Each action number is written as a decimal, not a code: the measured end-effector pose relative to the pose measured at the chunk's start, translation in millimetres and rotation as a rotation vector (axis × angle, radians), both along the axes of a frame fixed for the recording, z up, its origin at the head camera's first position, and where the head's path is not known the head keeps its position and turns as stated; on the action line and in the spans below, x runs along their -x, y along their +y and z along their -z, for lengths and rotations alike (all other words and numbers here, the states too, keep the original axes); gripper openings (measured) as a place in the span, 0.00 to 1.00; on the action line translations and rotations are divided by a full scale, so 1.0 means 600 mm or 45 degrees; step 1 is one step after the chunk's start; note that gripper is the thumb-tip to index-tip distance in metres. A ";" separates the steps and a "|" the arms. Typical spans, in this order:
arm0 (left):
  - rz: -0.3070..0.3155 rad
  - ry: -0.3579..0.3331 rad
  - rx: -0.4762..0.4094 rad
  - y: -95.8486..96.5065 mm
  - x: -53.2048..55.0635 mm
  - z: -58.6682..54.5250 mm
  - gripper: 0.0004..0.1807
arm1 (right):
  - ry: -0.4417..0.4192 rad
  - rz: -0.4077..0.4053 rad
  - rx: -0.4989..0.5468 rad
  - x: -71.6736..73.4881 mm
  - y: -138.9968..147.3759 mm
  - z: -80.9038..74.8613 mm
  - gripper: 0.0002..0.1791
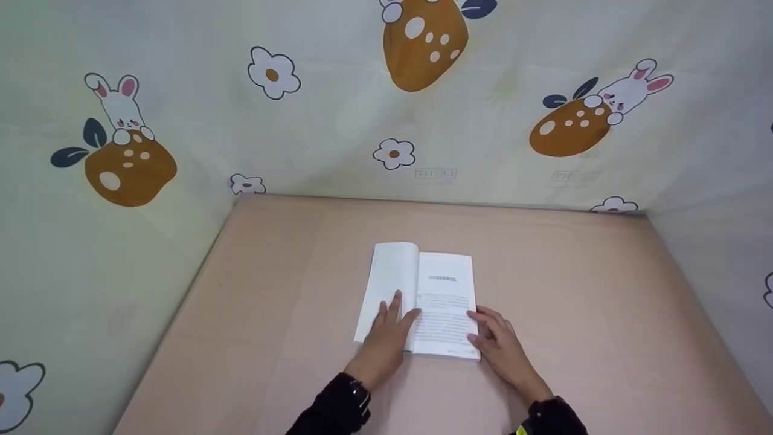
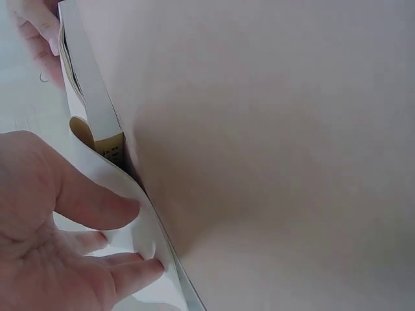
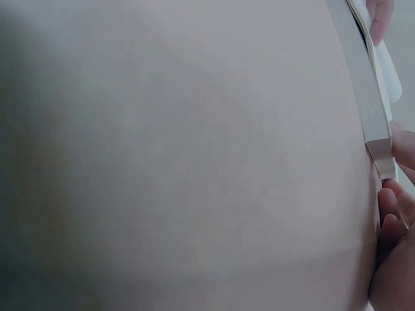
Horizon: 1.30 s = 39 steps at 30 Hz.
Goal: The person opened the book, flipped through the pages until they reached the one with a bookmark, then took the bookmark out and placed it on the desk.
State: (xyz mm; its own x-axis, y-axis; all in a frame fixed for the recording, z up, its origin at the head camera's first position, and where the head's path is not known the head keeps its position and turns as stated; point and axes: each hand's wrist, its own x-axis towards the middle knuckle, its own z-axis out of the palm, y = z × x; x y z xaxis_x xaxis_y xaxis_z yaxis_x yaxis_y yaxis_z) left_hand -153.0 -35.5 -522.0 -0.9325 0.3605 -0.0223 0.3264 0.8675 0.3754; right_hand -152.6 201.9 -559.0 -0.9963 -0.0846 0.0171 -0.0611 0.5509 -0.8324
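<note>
Lying open on the pink worktop [image 1: 253, 314], a white book [image 1: 444, 302] sits near the middle, spine running away from the person, printed text on its right page. Left hand [image 1: 386, 335] rests flat on the left page, fingers straight and spread, thumb toward the gutter; grip is wide, holding nothing, just pressing the page down. Left wrist view shows the fingers [image 2: 97, 204] on the curved page with the page block edge beside them. Right hand [image 1: 498, 341] lies at the book's lower right corner, fingertips touching the page edge, fingers relaxed, not curled round anything. Cartoon rabbit cloth [image 1: 338, 109] walls the worktop on 3 sides. Both sleeves are dark.
</note>
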 end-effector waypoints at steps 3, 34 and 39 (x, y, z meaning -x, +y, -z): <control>-0.030 -0.019 -0.024 0.006 0.001 -0.002 0.35 | 0.003 -0.001 -0.005 0.000 0.000 -0.001 0.21; -0.178 0.214 0.397 0.060 0.000 0.007 0.41 | -0.145 -0.181 -0.043 0.005 0.020 -0.010 0.35; -0.193 0.171 0.462 0.067 0.003 0.010 0.44 | -0.201 -0.248 -0.019 0.007 0.026 -0.018 0.40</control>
